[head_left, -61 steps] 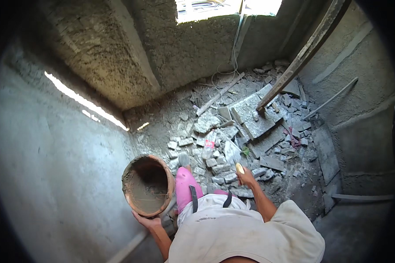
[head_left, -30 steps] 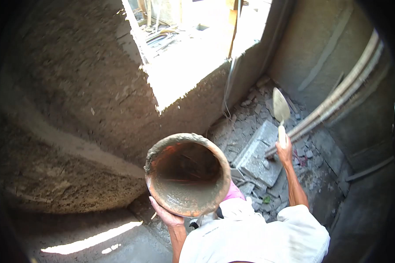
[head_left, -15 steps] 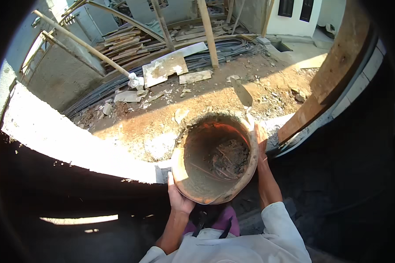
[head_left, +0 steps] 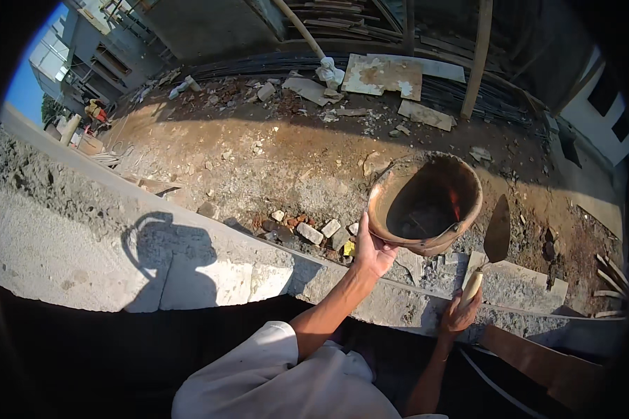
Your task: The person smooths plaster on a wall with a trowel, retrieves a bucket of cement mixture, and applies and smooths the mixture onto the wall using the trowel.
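Note:
My left hand (head_left: 374, 248) grips the near left side of a round bucket (head_left: 384, 209) crusted with mortar, holding it out beyond the rough concrete ledge (head_left: 70, 244). The bucket is tipped, and its shadowed inside shows some grey residue. Right of and below it, my right hand (head_left: 461, 309) is closed on the pale handle of a trowel (head_left: 496, 230), whose pointed blade sticks up beside the bucket, apart from it. The shadow of a head and headgear falls on the ledge at left.
Outside lie rubble, broken boards (head_left: 381, 77), bricks (head_left: 309, 233) and long dark bars (head_left: 223, 70). A wooden post (head_left: 475, 63) stands at back right, a brown plank (head_left: 524, 353) lies lower right, and a small red-yellow shape (head_left: 98, 114), too small to identify, is at far left.
The view has turned from the rubble-strewn interior to the opening. The bucket has moved outward over the ledge, and the trowel in my right hand has separated from its rim.

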The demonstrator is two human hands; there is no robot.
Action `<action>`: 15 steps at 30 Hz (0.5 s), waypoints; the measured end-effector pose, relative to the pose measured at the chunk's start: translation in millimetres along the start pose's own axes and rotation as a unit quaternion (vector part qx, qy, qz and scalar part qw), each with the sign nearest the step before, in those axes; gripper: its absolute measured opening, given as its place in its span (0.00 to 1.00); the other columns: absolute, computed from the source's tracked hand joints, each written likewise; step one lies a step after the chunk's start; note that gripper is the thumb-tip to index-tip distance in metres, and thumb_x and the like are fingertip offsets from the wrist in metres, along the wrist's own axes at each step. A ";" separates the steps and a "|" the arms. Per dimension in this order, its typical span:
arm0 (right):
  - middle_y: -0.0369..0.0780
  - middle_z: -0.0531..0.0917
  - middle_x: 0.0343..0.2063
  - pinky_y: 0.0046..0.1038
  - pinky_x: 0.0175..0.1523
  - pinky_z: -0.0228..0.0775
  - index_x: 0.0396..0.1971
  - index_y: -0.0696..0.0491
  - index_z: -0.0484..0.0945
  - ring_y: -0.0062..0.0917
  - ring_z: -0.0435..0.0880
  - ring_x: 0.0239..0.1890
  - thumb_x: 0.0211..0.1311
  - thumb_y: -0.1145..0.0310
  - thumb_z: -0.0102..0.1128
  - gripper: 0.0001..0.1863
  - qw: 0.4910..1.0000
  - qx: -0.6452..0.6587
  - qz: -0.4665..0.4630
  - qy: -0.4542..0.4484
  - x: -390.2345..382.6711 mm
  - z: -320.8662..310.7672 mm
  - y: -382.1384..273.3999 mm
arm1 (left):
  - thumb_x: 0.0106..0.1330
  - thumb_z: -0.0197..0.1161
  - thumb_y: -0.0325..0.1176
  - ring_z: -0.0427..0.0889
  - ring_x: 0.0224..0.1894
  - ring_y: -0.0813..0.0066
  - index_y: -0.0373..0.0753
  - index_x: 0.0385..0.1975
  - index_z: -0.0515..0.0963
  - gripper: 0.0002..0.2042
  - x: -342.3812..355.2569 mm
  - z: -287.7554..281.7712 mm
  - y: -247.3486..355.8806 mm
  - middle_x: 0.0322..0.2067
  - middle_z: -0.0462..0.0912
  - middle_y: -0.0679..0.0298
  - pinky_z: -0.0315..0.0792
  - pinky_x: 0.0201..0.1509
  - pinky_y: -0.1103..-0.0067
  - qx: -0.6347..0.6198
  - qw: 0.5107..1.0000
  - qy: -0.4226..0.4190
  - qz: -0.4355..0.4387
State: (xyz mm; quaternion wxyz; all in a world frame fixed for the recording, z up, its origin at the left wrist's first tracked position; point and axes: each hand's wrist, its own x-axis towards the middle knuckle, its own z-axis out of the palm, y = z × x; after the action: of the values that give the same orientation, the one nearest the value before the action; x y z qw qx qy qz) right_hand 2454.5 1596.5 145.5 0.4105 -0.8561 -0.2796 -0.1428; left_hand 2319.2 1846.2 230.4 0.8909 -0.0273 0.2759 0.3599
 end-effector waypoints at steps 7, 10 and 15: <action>0.54 0.76 0.52 0.42 0.56 0.66 0.59 0.62 0.67 0.49 0.76 0.52 0.64 0.62 0.55 0.27 0.994 -0.059 0.084 -0.043 -1.3 -6.6 -3.1 | 0.67 0.55 0.60 0.63 0.18 0.81 0.48 0.33 0.70 0.20 101.9 -53.7 -2.8 0.24 0.68 0.72 0.56 0.16 0.83 -0.096 0.968 0.224 0.054; 0.57 0.69 0.59 0.49 0.60 0.63 0.64 0.64 0.59 0.54 0.70 0.58 0.65 0.53 0.55 0.36 0.972 -0.210 0.047 -0.097 -34.9 -3.5 49.9 | 0.62 0.61 0.61 0.56 0.15 0.81 0.48 0.24 0.64 0.23 106.4 -56.3 10.3 0.17 0.58 0.73 0.54 0.16 0.84 -0.054 0.949 0.296 0.089; 0.61 0.68 0.60 0.55 0.57 0.66 0.65 0.68 0.57 0.58 0.70 0.58 0.64 0.49 0.58 0.43 0.897 -0.401 -0.184 -0.038 -37.2 4.7 68.1 | 0.62 0.61 0.62 0.56 0.14 0.83 0.48 0.24 0.64 0.24 133.5 -70.1 7.4 0.17 0.58 0.74 0.53 0.15 0.84 -0.031 0.934 0.348 0.069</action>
State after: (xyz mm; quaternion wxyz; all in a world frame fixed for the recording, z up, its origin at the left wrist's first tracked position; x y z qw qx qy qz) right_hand 2465.3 1552.2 82.5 -0.0117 -0.8864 -0.3663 -0.2828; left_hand 2359.9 1918.0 104.0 0.7107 -0.1596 0.5585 0.3969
